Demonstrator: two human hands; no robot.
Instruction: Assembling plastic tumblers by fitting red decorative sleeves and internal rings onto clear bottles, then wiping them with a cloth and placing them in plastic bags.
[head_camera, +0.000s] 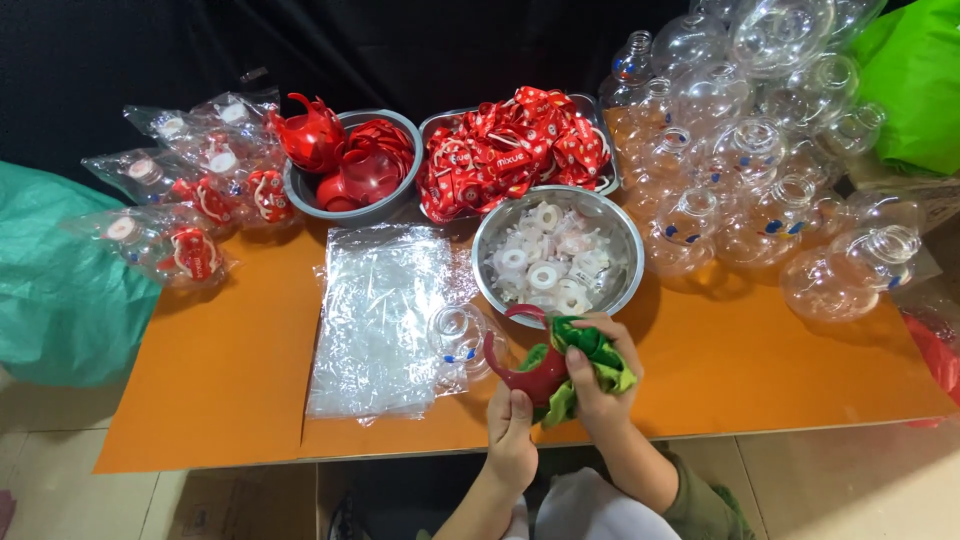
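Note:
My left hand (511, 432) grips a red plastic cap piece (522, 370) with curved prongs, near the table's front edge. My right hand (596, 385) presses a green cloth (598, 360) against that red piece. Just left of it lies a clear round bottle (458, 337) on its side. A steel bowl of white rings (556, 255) stands directly behind my hands.
A stack of clear plastic bags (376, 315) lies on the orange table (230, 380). At the back are a bowl of red caps (350, 165), a tray of red ribbons (515, 150), bagged finished bottles (190, 200) at left and a heap of clear bottles (750, 150) at right.

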